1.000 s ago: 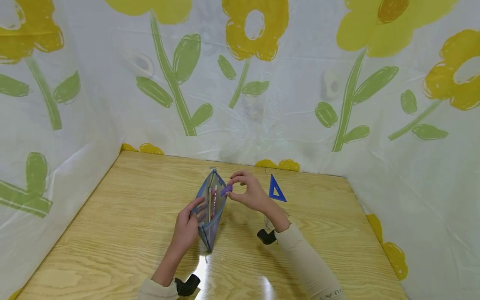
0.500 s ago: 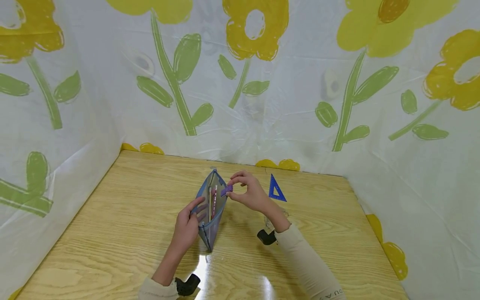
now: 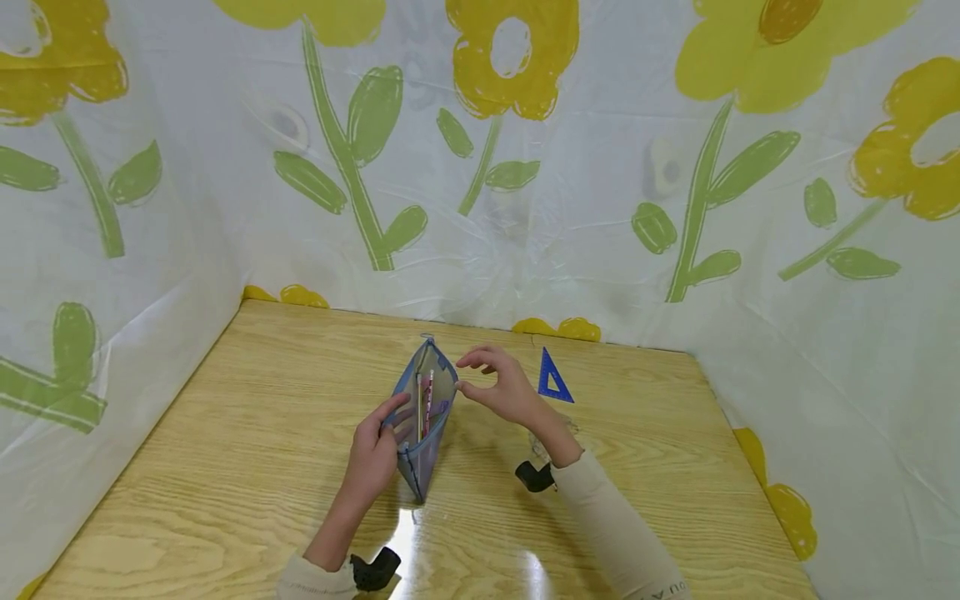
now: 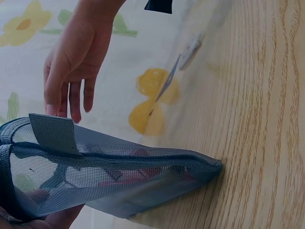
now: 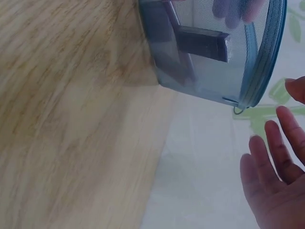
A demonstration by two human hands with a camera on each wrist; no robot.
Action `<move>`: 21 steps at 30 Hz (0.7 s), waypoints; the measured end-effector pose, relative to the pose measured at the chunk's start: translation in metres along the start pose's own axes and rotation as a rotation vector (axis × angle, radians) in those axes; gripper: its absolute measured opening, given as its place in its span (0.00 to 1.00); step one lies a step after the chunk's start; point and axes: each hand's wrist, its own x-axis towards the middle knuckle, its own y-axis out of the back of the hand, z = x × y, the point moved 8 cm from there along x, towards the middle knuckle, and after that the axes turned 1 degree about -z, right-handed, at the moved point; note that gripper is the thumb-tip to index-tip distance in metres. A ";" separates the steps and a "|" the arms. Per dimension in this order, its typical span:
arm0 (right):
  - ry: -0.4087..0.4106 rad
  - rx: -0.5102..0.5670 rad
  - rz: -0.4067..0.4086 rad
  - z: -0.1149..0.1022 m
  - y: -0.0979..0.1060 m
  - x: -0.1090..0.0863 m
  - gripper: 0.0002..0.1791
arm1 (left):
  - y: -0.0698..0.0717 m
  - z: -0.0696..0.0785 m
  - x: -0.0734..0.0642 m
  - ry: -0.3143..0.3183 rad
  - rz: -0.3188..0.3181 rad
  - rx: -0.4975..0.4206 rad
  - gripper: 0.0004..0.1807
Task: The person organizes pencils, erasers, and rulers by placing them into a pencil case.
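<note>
A blue-grey mesh pencil pouch (image 3: 422, 471) stands tilted with its zipped mouth spread. My left hand (image 3: 373, 442) grips its left side, thumb at the rim and fingers behind the mesh. Inside lie pencils (image 3: 429, 404), one of them red-patterned. A small purple block (image 5: 202, 44), perhaps an eraser, shows through the mesh in the right wrist view. Just right of the rim, my right hand (image 3: 504, 392) is held in the air, its fingers loosely bent and nothing between them. In the left wrist view the right hand (image 4: 78, 57) hangs beyond the pouch.
To the right a blue set square (image 3: 553, 380) lies flat on the wooden table (image 3: 225, 433). A clear crumpled object (image 3: 538, 447) sits partly hidden beneath the right wrist. Flower-printed sheeting (image 3: 585, 250) walls the table's back and sides.
My right hand has let go of the purple block, which dropped into the pouch. Its fingers have parted near the rim. The left hand keeps its grip, almost unmoved.
</note>
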 end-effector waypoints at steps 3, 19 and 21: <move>-0.017 0.045 0.002 0.001 0.000 -0.003 0.16 | 0.000 -0.001 0.000 0.004 0.000 0.003 0.30; -0.067 0.087 0.044 0.021 0.009 -0.025 0.15 | 0.007 -0.005 -0.001 0.016 0.002 0.013 0.30; -0.083 0.079 0.062 0.027 0.014 -0.030 0.14 | 0.010 -0.004 -0.003 0.010 0.004 0.017 0.31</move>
